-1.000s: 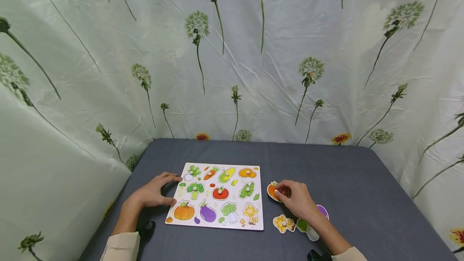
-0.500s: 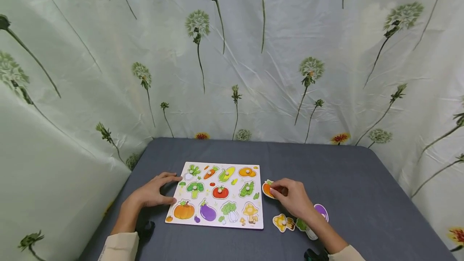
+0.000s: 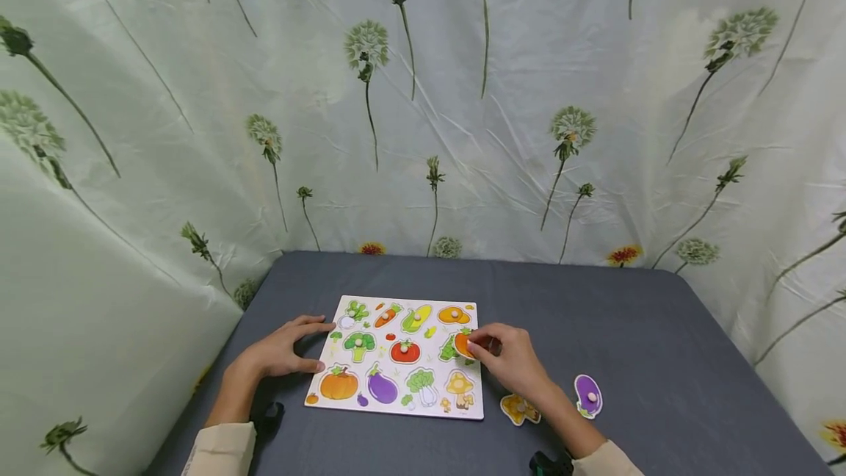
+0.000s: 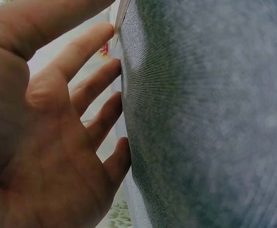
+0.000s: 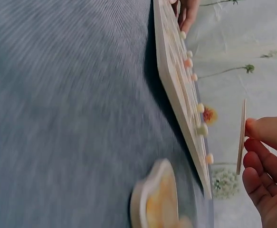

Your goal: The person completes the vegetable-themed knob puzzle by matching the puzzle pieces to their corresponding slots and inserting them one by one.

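My left hand (image 3: 280, 351) rests at the left edge of a white peg puzzle board (image 3: 327, 360), fingers spread, with thumb and index fingertips touching it. In the left wrist view those fingers (image 4: 95, 92) are nearly straight. My right hand (image 3: 512, 360) pinches an orange pumpkin puzzle piece (image 3: 462, 344) over the board's right edge, in front of the green pea-pod piece (image 3: 448, 348). Seen edge-on in the right wrist view, the pumpkin piece (image 5: 241, 137) is raised above the board (image 5: 181, 102). Its knob is hidden by my fingers.
A yellow mushroom piece (image 3: 515, 408) lies near the board's lower right corner, partly behind my right forearm. Further right lies a purple eggplant piece (image 3: 588, 397). Several knobbed pieces, including a tomato (image 3: 405, 351), sit in the board. A dandelion-print curtain (image 3: 423, 131) hangs behind the grey table (image 3: 621, 329).
My right hand has carried the pumpkin piece leftward from the tabletop to over the board's right edge. The eggplant piece has come out from behind my forearm. My left hand has stayed put.
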{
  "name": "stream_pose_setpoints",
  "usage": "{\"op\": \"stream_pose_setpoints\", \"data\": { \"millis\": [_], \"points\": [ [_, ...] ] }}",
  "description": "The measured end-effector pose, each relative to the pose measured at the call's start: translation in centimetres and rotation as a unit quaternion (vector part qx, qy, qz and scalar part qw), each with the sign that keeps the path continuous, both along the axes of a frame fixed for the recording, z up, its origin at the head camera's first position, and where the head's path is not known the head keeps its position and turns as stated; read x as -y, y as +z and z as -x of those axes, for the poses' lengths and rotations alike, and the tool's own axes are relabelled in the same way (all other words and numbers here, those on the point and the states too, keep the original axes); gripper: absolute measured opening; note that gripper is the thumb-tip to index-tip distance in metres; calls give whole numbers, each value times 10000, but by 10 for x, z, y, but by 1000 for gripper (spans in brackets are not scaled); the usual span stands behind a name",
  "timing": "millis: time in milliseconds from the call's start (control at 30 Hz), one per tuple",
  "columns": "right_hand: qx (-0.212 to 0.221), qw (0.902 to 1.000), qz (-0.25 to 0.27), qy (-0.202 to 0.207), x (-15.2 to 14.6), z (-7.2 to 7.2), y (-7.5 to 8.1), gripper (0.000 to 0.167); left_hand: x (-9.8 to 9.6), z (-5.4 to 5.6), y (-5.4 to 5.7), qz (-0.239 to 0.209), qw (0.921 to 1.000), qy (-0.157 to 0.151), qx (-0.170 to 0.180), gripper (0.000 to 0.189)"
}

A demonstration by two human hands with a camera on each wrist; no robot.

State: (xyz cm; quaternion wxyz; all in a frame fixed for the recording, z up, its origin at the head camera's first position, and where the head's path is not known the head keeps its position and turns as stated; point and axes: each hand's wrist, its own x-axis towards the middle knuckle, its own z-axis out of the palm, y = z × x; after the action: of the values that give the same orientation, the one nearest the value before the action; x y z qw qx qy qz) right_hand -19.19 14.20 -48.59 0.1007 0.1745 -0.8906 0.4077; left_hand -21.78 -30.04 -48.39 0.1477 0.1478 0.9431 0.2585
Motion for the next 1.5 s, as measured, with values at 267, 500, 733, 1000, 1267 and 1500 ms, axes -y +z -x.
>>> {"op": "stream_pose_setpoints", "data": {
  "millis": [267,500,733,1000,1267,1500],
  "points": [
    [-85,9993,164,322,22,3,1,11,-1,0,1,-4,10000,27,31,84],
    [-264,9972,295,632,39,5,-3,9,0,0,1,27,10000,56,57,83],
    [-176,9957,305,853,58,4,-1,8,1,2,-1,20,9999,43,110,85],
    [-297,9904,380,1292,80,4,-2,10,1,3,-2,9,9999,66,140,85],
    [16,9889,325,1447,100,3,-6,8,0,2,-2,57,9998,97,160,85],
    [170,9857,375,1636,117,-1,-7,8,1,1,-1,17,9997,95,202,86]
  ]
}}
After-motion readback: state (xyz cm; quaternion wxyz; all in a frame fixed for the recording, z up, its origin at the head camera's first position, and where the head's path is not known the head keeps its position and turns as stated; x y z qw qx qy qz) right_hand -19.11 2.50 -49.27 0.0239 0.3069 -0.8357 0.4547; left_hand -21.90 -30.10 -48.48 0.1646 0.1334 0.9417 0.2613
